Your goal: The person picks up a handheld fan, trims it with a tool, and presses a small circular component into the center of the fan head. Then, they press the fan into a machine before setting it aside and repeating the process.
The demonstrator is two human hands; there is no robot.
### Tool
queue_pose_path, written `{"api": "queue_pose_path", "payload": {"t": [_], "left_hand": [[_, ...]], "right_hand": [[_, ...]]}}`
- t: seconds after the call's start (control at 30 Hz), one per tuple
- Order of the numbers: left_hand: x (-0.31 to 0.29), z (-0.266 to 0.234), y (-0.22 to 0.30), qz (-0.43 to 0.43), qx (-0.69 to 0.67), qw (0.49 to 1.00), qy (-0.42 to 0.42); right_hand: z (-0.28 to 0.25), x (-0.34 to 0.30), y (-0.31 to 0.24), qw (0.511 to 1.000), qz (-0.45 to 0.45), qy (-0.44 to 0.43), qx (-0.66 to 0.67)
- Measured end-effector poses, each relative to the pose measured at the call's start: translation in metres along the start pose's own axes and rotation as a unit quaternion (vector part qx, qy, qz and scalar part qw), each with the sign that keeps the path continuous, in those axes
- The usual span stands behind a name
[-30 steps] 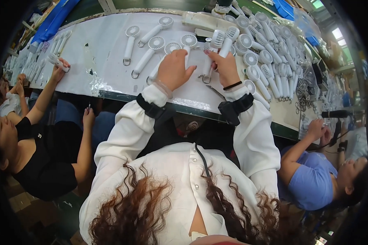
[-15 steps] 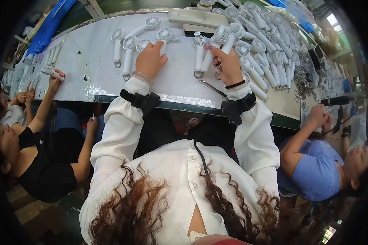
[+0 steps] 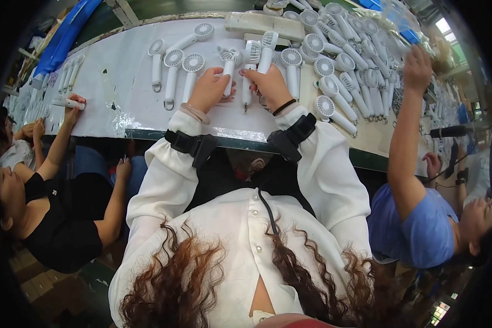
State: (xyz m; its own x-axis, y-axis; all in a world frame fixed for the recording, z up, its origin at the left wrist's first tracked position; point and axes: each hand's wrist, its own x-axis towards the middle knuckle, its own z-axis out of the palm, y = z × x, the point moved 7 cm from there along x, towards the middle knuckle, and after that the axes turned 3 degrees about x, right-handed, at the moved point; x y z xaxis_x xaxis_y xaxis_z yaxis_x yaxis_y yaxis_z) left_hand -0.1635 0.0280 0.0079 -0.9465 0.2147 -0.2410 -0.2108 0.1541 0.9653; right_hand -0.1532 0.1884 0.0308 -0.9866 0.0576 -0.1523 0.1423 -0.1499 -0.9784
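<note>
My left hand (image 3: 209, 90) is closed round the handle of a white handheld fan (image 3: 228, 78), whose head tilts at the top. In my right hand (image 3: 270, 87), the fingers grip another white handheld fan (image 3: 267, 49), its head pointing away from me. Between the hands a third fan (image 3: 247, 90) stands close to both sets of fingertips; whether either touches it I cannot tell. Just left of my left hand lies a fan with a round grille (image 3: 193, 64), and right of my right hand another fan (image 3: 292, 60).
More fans (image 3: 172, 65) lie on the white-covered table (image 3: 131, 65) at left. A big pile of fans (image 3: 361, 60) fills the right side. A pale block (image 3: 265, 24) sits at the back. Co-workers sit on both sides; the right one's raised arm (image 3: 413, 109) reaches over the table.
My right hand has moved left with its fan, and both hands are now close together. My left hand has taken hold of a fan. The right co-worker's arm has risen toward the pile.
</note>
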Motion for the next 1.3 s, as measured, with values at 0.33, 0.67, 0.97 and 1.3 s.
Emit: {"api": "queue_pose_path", "payload": {"t": [0.33,0.67,0.97,1.3], "left_hand": [[0.003,-0.015,-0.003,0.075,0.219,0.967,0.106],[-0.020,-0.013,0.021,0.254,0.445,0.816,0.267],[-0.033,0.037,0.045,0.167,-0.045,0.983,-0.066],[-0.058,0.059,0.060,0.064,-0.286,0.932,-0.215]], "right_hand": [[0.002,-0.005,0.001,0.998,0.035,0.036,-0.044],[-0.008,-0.028,-0.008,0.976,0.070,-0.039,0.201],[0.013,-0.073,-0.008,0.832,0.121,-0.277,0.466],[-0.006,-0.119,-0.018,0.983,-0.044,-0.155,-0.085]]}}
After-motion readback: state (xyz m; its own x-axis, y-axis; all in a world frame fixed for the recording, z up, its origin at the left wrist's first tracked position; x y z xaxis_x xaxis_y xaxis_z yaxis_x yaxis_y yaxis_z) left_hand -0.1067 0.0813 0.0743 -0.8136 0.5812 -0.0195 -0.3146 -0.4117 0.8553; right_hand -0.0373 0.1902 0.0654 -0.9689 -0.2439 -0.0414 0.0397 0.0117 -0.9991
